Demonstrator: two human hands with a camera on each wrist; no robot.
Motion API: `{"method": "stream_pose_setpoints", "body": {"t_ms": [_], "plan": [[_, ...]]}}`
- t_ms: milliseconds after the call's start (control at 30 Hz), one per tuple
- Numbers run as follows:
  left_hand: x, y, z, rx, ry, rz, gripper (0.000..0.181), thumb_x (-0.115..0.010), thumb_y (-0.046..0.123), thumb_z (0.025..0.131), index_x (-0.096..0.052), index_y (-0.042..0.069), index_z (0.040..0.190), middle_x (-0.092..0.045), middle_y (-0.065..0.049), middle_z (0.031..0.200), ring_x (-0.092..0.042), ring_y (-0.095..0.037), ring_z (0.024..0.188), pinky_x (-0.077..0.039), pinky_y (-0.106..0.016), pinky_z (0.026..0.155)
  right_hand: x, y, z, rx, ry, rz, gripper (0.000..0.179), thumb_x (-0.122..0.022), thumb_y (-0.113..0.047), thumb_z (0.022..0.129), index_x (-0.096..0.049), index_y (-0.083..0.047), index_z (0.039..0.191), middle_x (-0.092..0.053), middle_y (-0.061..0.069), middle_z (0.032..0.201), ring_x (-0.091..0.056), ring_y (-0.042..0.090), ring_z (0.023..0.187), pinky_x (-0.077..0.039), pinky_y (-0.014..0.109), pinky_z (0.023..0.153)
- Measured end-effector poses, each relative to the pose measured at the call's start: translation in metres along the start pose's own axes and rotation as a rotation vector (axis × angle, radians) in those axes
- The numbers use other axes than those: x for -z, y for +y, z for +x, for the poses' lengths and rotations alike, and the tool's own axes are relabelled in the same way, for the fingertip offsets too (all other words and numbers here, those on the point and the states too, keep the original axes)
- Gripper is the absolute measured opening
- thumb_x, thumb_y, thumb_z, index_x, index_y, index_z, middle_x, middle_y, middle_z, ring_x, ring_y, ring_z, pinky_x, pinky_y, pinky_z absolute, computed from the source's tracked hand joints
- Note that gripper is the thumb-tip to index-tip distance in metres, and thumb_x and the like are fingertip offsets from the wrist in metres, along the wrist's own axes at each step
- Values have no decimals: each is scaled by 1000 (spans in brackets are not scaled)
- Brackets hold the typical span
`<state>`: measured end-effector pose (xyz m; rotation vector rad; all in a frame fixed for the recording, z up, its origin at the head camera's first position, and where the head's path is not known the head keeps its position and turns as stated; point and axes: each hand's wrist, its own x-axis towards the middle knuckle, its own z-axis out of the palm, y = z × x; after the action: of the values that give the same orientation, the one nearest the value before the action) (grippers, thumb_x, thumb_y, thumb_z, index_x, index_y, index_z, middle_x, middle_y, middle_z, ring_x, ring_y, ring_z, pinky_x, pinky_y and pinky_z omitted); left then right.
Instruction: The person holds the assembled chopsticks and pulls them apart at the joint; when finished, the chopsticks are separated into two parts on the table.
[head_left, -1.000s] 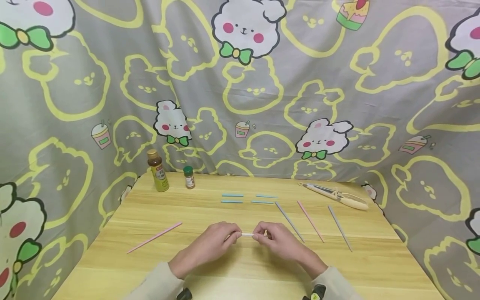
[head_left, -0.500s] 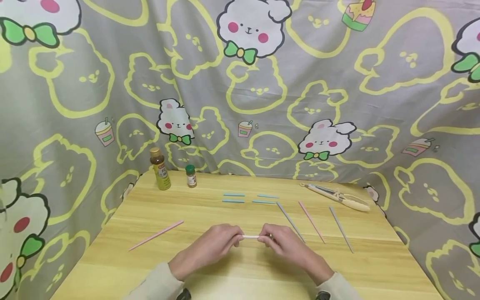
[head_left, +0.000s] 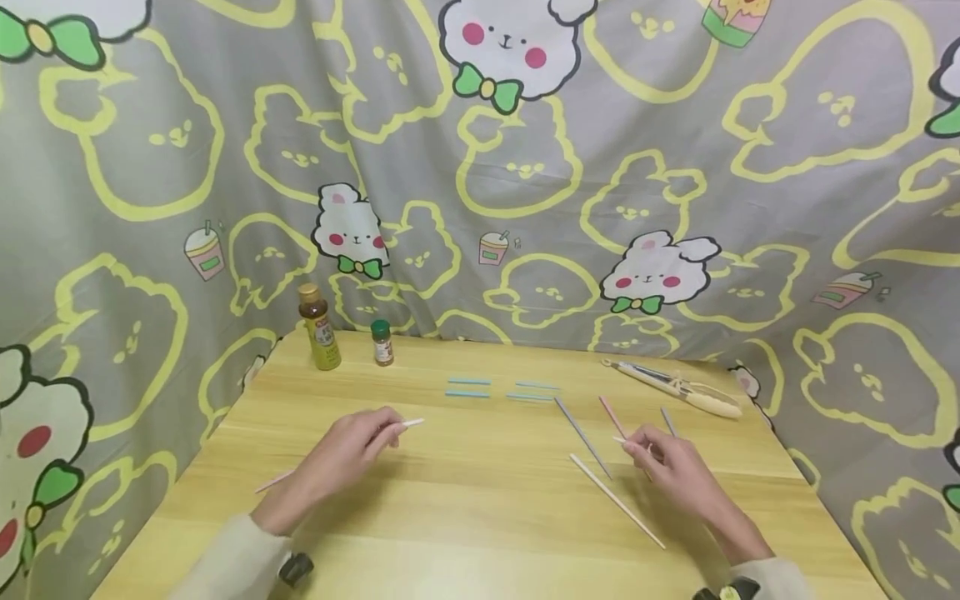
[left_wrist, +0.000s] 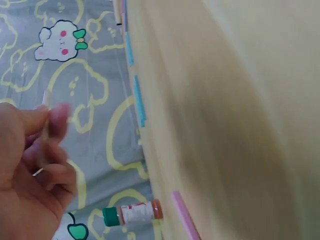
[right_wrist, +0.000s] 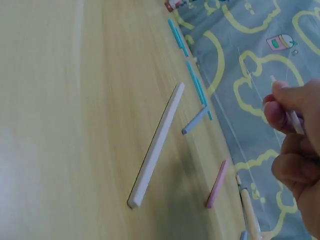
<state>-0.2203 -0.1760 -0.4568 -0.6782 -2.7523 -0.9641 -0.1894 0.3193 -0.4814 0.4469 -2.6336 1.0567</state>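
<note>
My left hand [head_left: 348,450], raised over the left half of the table, pinches a short white stick piece [head_left: 412,422] between thumb and fingers. Over on the right, my right hand [head_left: 678,471] pinches another white stick piece [right_wrist: 296,121], its tip poking out past the fingertips. A longer white stick [head_left: 617,502] lies slantwise on the table beside the right hand. Beneath that hand in the head view, a pink stick [head_left: 611,417] and a grey-blue stick [head_left: 668,421] are partly hidden. The left forearm covers most of another pink stick [head_left: 273,482].
Several short blue sticks [head_left: 467,394] lie in two rows at mid-back. A grey-blue stick [head_left: 582,437] slants nearby. At the back left stand a sauce bottle [head_left: 322,337] and a green-capped jar [head_left: 382,343]. Tongs [head_left: 675,387] lie back right, before a patterned curtain [head_left: 525,208].
Both hands held one white stick between them; now they have moved far apart, each with a white piece. The long white stick on the table has come into view from behind the right arm.
</note>
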Motion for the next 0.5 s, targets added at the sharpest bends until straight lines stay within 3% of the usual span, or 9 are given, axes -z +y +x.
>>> {"method": "stream_pose_setpoints", "body": {"t_ms": [67, 167, 200, 300, 400, 500], "plan": [[4, -4, 7, 5, -38, -7, 12, -63, 19, 112, -74, 18, 108, -72, 4, 90, -52, -6, 74, -46, -26, 65, 3, 8, 6, -50, -48, 10, 13, -67, -20, 110, -75, -10, 107, -71, 4, 82, -57, 5, 65, -51, 23, 59], [-2, -7, 17, 10, -49, 4, 12, -63, 19, 112, -75, 18, 111, -73, 2, 94, -55, -9, 84, -46, -29, 74, -5, 10, 15, -67, -50, 8, 16, -64, -23, 112, -76, -11, 116, -75, 6, 102, -61, 9, 78, -54, 25, 71], [-5, -8, 19, 8, -53, 5, 12, -63, 18, 112, -75, 18, 112, -74, 1, 96, -56, -10, 87, -47, -30, 76, -9, 11, 18, -51, -42, 0, 16, -64, -21, 112, -76, -11, 116, -74, 4, 104, -64, 11, 84, -57, 27, 76], [-14, -10, 27, -10, -71, 10, 14, -63, 15, 111, -76, 16, 116, -76, 0, 100, -58, -11, 92, -48, -33, 81, -18, 11, 26, 2, -24, -30, 14, -65, -15, 110, -77, -9, 117, -67, -2, 102, -56, 9, 82, -54, 27, 71], [-19, -11, 36, -13, -90, 7, 12, -65, 15, 111, -75, 15, 118, -75, -2, 99, -57, -12, 87, -48, -32, 78, -26, 15, 36, 59, -31, -45, 15, -68, -13, 108, -78, -8, 119, -65, -5, 101, -61, 8, 92, -58, 26, 80], [-25, -12, 46, -17, -97, 4, 8, -67, 16, 110, -73, 15, 115, -75, -5, 96, -54, -11, 79, -46, -30, 73, -36, 15, 47, 61, -36, -44, 15, -72, -11, 106, -78, -9, 119, -69, -4, 102, -64, 9, 97, -57, 24, 84]]}}
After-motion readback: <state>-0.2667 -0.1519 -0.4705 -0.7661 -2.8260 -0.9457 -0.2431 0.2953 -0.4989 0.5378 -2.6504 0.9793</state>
